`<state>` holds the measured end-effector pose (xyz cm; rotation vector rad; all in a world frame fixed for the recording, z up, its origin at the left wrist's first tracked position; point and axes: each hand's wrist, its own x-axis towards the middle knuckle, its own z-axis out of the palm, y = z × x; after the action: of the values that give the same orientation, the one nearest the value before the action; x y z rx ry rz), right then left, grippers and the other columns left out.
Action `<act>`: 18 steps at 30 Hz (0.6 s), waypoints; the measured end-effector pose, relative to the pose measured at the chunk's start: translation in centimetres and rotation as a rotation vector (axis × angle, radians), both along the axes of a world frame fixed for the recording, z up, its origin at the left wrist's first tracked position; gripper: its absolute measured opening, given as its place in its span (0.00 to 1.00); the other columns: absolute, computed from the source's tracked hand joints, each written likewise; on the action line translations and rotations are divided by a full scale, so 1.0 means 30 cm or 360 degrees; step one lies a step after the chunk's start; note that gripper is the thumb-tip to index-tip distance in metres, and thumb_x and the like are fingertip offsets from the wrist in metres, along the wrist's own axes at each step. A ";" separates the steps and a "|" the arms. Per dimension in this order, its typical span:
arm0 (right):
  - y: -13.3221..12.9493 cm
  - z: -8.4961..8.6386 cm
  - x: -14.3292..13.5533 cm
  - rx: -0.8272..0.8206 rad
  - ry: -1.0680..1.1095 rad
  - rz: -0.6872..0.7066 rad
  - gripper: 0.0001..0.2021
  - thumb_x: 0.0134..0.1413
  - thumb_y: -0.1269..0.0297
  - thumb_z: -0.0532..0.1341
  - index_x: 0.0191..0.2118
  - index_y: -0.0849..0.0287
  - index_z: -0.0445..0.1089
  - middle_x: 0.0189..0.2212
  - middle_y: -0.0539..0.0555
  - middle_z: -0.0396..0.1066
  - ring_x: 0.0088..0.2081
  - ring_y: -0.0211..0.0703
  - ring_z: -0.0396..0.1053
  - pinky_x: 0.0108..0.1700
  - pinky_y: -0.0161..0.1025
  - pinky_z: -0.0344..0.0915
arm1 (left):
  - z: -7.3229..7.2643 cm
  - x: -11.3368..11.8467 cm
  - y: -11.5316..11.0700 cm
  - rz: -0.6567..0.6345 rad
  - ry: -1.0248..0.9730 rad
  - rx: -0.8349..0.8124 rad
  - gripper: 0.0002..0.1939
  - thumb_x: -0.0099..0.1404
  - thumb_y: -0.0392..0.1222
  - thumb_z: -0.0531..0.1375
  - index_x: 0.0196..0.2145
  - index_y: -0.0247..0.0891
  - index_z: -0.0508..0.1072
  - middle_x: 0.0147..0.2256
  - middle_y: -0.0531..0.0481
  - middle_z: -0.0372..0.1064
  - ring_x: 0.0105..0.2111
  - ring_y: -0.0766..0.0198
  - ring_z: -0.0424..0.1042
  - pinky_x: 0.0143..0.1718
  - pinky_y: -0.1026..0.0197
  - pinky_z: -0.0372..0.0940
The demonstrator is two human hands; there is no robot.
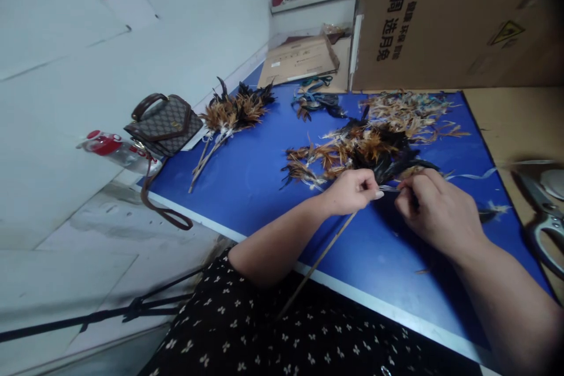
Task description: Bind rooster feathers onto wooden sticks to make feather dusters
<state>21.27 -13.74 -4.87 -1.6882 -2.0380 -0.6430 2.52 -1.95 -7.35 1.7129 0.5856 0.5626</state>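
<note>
Near the middle of the blue table top [264, 182], my left hand [355, 191] is closed in a pinch around the upper part of a thin stick [324, 254], which slants down to my lap. My right hand [434, 205] is closed, its fingertips pinching a pale strand [388, 188] that stretches between both hands. Dark feathers [379, 164] stand just beyond my fingers; whether they are fixed to the stick is hidden. Behind the hands lies a pile of brown and black feathers [335, 153], with lighter, stringy feathers [405, 111] farther back.
Feather bunches on sticks [238, 108] lie at the left, beside a patterned handbag [165, 123] and a bottle with a red cap [106, 144]. Dark feathers with teal ties [317, 100] lie behind. Scissors [546, 223] are at the right edge, and a large cardboard box [449, 23] stands behind.
</note>
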 end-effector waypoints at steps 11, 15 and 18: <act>-0.003 -0.008 -0.021 -0.0037 0.0137 0.0243 0.02 0.67 0.68 0.59 0.41 0.57 0.69 0.34 0.56 0.73 0.32 0.48 0.72 0.34 0.43 0.63 | -0.024 -0.005 0.031 0.0134 -0.0393 -0.0750 0.28 0.46 0.50 0.82 0.26 0.33 0.70 0.28 0.48 0.77 0.20 0.72 0.69 0.25 0.63 0.63; -0.010 0.021 -0.019 -0.0257 0.0453 0.0510 0.02 0.66 0.69 0.60 0.42 0.55 0.69 0.35 0.54 0.72 0.34 0.47 0.72 0.36 0.43 0.65 | -0.029 -0.010 0.037 0.0154 -0.0345 -0.0721 0.27 0.45 0.48 0.83 0.25 0.32 0.70 0.31 0.46 0.79 0.20 0.73 0.70 0.24 0.64 0.64; -0.013 0.050 0.000 -0.0037 0.0871 0.0595 0.06 0.64 0.72 0.64 0.42 0.54 0.70 0.38 0.55 0.73 0.38 0.47 0.73 0.41 0.44 0.68 | -0.034 -0.012 0.037 0.0133 -0.0323 -0.0642 0.26 0.47 0.48 0.82 0.26 0.32 0.71 0.32 0.45 0.79 0.22 0.73 0.71 0.25 0.64 0.65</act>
<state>21.29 -14.12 -3.38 -1.2567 -1.8736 -0.0224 2.17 -0.84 -8.36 1.2405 0.5817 0.6219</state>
